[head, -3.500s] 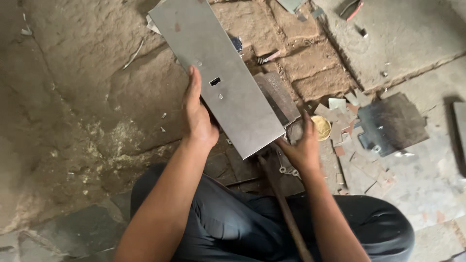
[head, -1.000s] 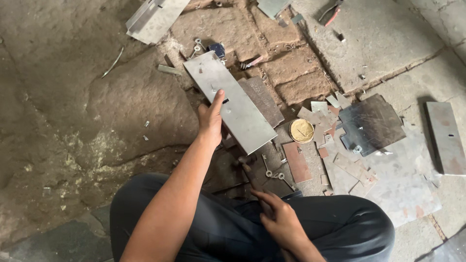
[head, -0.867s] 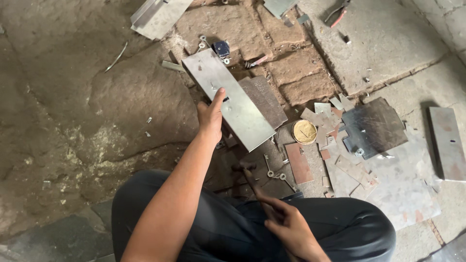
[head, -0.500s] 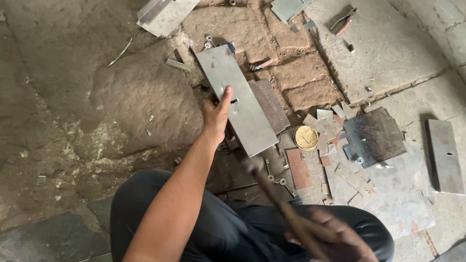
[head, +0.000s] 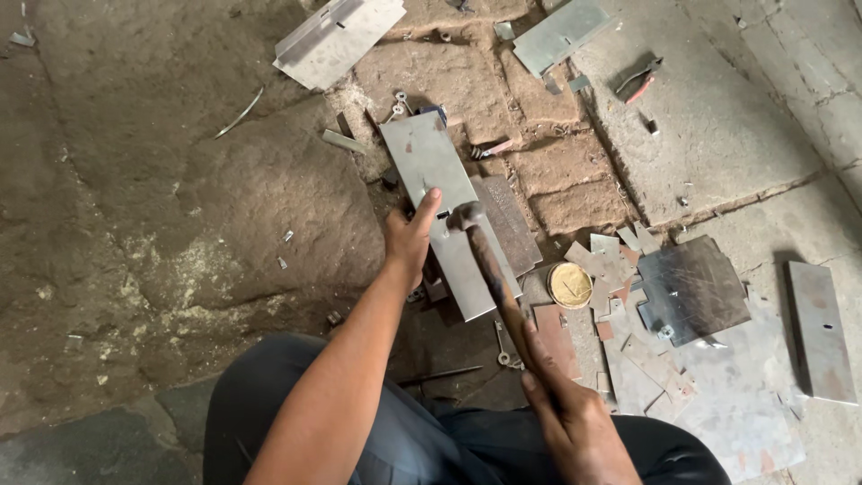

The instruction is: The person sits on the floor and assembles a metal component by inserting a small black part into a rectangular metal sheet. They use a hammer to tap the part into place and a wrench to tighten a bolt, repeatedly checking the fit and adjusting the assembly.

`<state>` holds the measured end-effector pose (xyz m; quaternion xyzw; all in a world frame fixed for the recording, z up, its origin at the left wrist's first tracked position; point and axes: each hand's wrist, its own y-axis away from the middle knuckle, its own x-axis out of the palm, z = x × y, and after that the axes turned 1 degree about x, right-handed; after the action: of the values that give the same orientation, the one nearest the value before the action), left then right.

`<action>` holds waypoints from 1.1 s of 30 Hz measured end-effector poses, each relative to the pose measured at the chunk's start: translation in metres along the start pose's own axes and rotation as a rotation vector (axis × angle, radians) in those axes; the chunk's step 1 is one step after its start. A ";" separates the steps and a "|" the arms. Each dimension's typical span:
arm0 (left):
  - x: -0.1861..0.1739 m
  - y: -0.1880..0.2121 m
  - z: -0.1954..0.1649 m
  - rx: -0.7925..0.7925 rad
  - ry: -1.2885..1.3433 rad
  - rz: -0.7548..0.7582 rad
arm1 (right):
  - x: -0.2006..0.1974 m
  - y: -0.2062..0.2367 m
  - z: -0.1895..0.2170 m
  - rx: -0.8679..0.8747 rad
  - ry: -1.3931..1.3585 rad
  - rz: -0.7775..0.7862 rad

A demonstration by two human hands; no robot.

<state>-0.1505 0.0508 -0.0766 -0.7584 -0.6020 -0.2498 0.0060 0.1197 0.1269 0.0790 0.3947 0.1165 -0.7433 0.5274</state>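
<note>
A long grey metal plate (head: 431, 180) lies on the rough floor in front of me. My left hand (head: 409, 235) presses on its left edge, fingers stretched onto the plate. My right hand (head: 575, 422) grips the wooden handle of a hammer (head: 485, 260). The hammer head (head: 465, 216) is on or just above the plate beside my left fingertips. A darker rusty plate (head: 510, 220) lies under the right side of the grey one.
A round brass-coloured lid (head: 569, 285) and several small metal offcuts lie to the right. A dark square plate (head: 690, 287) and a narrow grey strip (head: 819, 328) sit further right. A folded sheet (head: 337, 38), another sheet (head: 561, 31) and pliers (head: 637, 79) lie at the top.
My right hand picked up the hammer and swung it forward; its head now meets the plate by my left fingers. The plate, earlier lifted in both hands, lies on the floor.
</note>
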 end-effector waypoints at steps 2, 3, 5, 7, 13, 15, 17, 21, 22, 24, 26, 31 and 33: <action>0.002 -0.001 0.000 -0.023 0.025 -0.011 | 0.001 -0.006 0.002 0.126 0.018 0.055; 0.003 -0.002 0.001 -0.020 0.027 -0.011 | 0.000 -0.007 0.003 0.189 0.026 0.080; 0.004 -0.001 0.001 -0.012 0.036 -0.014 | -0.002 -0.007 0.002 0.367 -0.036 0.123; 0.003 0.001 0.002 0.001 0.076 -0.013 | -0.002 -0.003 -0.001 0.292 -0.088 0.081; 0.004 0.011 -0.002 0.046 0.163 0.001 | 0.015 0.005 -0.023 -0.182 -0.116 -0.099; 0.006 0.010 -0.004 0.032 0.128 -0.028 | 0.015 0.000 -0.034 -0.117 -0.040 -0.054; 0.007 0.008 -0.004 -0.011 0.113 -0.033 | 0.011 0.000 -0.045 0.154 0.004 0.035; 0.007 0.006 -0.001 0.044 0.138 0.007 | 0.011 0.012 -0.053 0.114 -0.410 -0.054; 0.006 0.007 -0.001 0.044 0.142 0.017 | 0.013 0.014 -0.053 -0.008 -0.405 -0.139; 0.005 0.006 -0.001 0.023 0.109 0.007 | 0.018 0.013 -0.051 -0.254 -0.387 -0.307; 0.004 0.004 -0.003 -0.010 0.035 -0.034 | 0.016 0.005 -0.051 -0.025 -0.310 -0.164; 0.005 0.002 -0.004 0.042 0.050 -0.013 | 0.004 0.001 -0.053 0.335 -0.288 0.034; 0.006 0.006 0.001 0.046 0.084 0.010 | 0.005 0.013 -0.048 0.170 -0.538 -0.104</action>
<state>-0.1440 0.0544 -0.0735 -0.7499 -0.6030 -0.2676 0.0501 0.1530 0.1463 0.0469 0.2199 -0.0703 -0.8545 0.4653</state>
